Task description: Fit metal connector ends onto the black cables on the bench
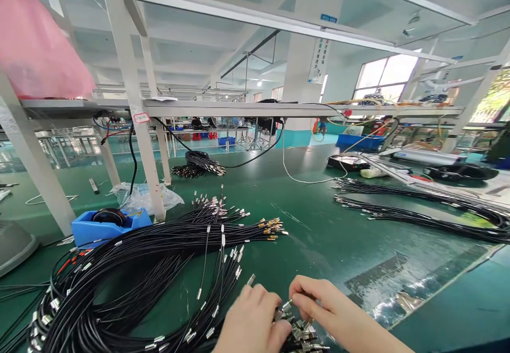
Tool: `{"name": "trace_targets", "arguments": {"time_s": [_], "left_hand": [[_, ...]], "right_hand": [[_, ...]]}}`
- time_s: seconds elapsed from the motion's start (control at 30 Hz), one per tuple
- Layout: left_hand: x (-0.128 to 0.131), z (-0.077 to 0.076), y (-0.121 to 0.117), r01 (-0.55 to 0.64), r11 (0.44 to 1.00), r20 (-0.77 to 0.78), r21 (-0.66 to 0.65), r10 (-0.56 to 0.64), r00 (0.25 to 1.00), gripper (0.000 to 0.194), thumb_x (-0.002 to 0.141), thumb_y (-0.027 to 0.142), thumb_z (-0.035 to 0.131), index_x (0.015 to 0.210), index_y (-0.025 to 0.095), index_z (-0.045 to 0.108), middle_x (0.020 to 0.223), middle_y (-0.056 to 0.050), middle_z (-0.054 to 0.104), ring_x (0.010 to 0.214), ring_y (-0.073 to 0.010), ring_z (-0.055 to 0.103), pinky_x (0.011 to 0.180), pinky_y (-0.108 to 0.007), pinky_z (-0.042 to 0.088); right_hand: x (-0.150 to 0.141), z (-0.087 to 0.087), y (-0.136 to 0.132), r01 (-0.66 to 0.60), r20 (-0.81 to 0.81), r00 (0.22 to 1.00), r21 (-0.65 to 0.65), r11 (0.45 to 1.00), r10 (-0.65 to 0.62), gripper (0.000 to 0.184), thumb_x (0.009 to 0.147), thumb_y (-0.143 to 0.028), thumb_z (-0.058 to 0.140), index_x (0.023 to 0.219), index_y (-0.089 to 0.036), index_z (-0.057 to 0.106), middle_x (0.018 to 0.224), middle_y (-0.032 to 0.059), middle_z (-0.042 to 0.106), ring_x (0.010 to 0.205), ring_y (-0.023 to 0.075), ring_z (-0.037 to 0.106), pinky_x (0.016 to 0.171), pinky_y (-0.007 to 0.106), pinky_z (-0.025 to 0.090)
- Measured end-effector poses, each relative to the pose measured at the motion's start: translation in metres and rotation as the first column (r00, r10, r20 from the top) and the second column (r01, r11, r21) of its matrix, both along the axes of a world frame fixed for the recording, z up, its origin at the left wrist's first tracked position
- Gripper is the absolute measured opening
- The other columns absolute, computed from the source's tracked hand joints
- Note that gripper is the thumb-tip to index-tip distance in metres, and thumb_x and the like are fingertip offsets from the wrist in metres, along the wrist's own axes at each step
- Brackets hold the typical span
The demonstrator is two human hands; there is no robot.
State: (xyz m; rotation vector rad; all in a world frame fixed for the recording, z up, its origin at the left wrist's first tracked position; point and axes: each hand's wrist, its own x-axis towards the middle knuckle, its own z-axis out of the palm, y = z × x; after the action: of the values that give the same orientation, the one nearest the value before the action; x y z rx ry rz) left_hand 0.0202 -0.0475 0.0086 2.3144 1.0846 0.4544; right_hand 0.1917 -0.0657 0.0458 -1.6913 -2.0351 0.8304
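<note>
The black cables point(135, 241) have a smooth, softly glossy plastic jacket, and the metal connectors point(306, 334) at the near end are bright silver and shiny, though crowding and overlap there make their finer finish hard to judge. The fittings point(273, 228) on the middle bundle mix silvery metal with a brassy yellow. Beneath lies a smooth green surface point(306, 188) with a sheen, scratched in places and rough along a worn, greyish strip point(376, 270). The tape dispenser point(84, 231) is smooth blue plastic; the clear bag point(169, 199) is thin, crinkled, shiny film, and the pink bag point(40, 45) looks like soft plastic. The uprights point(133, 77) resemble white-painted metal, and the cylinder point(430, 156) is silvery and smooth.
</note>
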Motion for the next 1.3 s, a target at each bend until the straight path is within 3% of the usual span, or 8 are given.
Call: {"name": "trace_targets", "arguments": {"time_s": [0.13, 0.37, 0.63, 0.8, 0.9, 0.97, 1.13, 1.3], "left_hand": [[0.022, -0.012, -0.001, -0.005, 0.999, -0.095, -0.051, 0.001, 0.995, 0.032, 0.084, 0.026, 0.023, 0.084, 0.017, 0.053, 0.082, -0.008, 0.061, 0.074, -0.0214, 0.055, 0.063, -0.03, 0.038], [0.025, -0.017, 0.004, 0.015, 0.975, 0.152, -0.22, 0.019, 0.988, 0.027, 0.081, 0.026, 0.026, 0.06, 0.02, 0.042, 0.053, 0.0, 0.049, 0.052, -0.0136, 0.049, 0.056, -0.023, 0.035], [0.022, -0.02, -0.001, 0.01, 0.925, 0.34, -0.379, 0.129, 0.932, 0.028, 0.077, 0.034, 0.028, 0.056, 0.02, 0.04, 0.046, 0.002, 0.041, 0.044, -0.0112, 0.039, 0.047, -0.022, 0.031], [-0.014, 0.018, 0.003, 0.017, 0.95, 0.504, -0.313, 0.15, 0.851, 0.033, 0.08, 0.038, 0.035, 0.059, 0.017, 0.05, 0.059, 0.0, 0.051, 0.058, -0.0126, 0.047, 0.056, -0.022, 0.036], [-0.064, 0.052, 0.011, -0.187, 0.949, 0.57, -0.254, 0.303, 0.764, 0.028, 0.078, 0.037, 0.044, 0.074, 0.018, 0.064, 0.081, -0.001, 0.062, 0.081, -0.0151, 0.051, 0.071, -0.021, 0.038], [-0.104, 0.065, 0.015, -0.345, 0.887, 0.632, -0.308, 0.462, 0.623, 0.026, 0.074, 0.041, 0.053, 0.083, 0.021, 0.067, 0.098, -0.001, 0.063, 0.102, -0.0174, 0.045, 0.076, -0.018, 0.037], [-0.181, 0.065, 0.019, -0.39, 0.779, 0.737, -0.491, 0.61, 0.292, 0.029, 0.056, 0.037, 0.072, 0.076, 0.017, 0.068, 0.107, -0.006, 0.059, 0.096, -0.0205, 0.048, 0.063, -0.018, 0.046], [-0.178, 0.061, 0.027, -0.317, 0.771, 0.77, -0.553, 0.618, 0.16, 0.029, 0.059, 0.03, 0.072, 0.082, 0.014, 0.063, 0.054, 0.004, 0.049, 0.044, -0.0048, 0.036, 0.034, -0.012, 0.031]], "right_hand": [[0.003, 0.0, -0.002, -0.009, -0.022, 1.0, -0.038, 0.999, 0.008, 0.023, 0.083, -0.029, 0.033, 0.064, -0.02, 0.042, 0.061, -0.0029, 0.05, 0.059, 0.0115, 0.044, 0.054, 0.02, 0.034], [0.002, -0.004, -0.006, -0.084, 0.017, 0.996, -0.028, 0.996, 0.085, 0.028, 0.085, -0.031, 0.027, 0.061, -0.02, 0.036, 0.059, -0.0029, 0.044, 0.06, 0.0128, 0.041, 0.057, 0.021, 0.034], [-0.008, -0.007, -0.002, -0.156, -0.014, 0.988, -0.005, 0.988, 0.156, 0.029, 0.085, -0.031, 0.029, 0.059, -0.02, 0.033, 0.056, -0.0043, 0.041, 0.054, 0.0106, 0.038, 0.051, 0.02, 0.031], [-0.01, -0.005, 0.008, -0.176, -0.171, 0.97, 0.003, 0.984, 0.174, 0.037, 0.087, -0.037, 0.022, 0.072, -0.018, 0.049, 0.058, -0.0018, 0.05, 0.058, 0.012, 0.048, 0.059, 0.021, 0.04], [-0.011, -0.014, 0.019, -0.094, 0.022, 0.995, 0.043, 0.995, 0.093, 0.03, 0.086, -0.029, 0.027, 0.083, -0.018, 0.054, 0.065, 0.0004, 0.054, 0.061, 0.0133, 0.05, 0.059, 0.023, 0.04], [-0.012, -0.025, 0.024, -0.072, 0.121, 0.99, 0.054, 0.996, 0.065, 0.021, 0.08, -0.021, 0.036, 0.077, -0.018, 0.057, 0.071, 0.0026, 0.056, 0.065, 0.0149, 0.051, 0.059, 0.024, 0.04], [-0.02, -0.044, 0.033, -0.117, 0.198, 0.975, 0.056, 0.992, 0.104, 0.023, 0.073, -0.012, 0.04, 0.073, -0.019, 0.062, 0.075, 0.0038, 0.056, 0.072, 0.0163, 0.053, 0.065, 0.025, 0.04], [-0.039, -0.05, 0.043, -0.186, 0.204, 0.964, 0.049, 0.981, 0.172, 0.02, 0.068, -0.012, 0.045, 0.072, -0.019, 0.064, 0.076, 0.0036, 0.057, 0.079, 0.0176, 0.052, 0.07, 0.026, 0.038]]}}
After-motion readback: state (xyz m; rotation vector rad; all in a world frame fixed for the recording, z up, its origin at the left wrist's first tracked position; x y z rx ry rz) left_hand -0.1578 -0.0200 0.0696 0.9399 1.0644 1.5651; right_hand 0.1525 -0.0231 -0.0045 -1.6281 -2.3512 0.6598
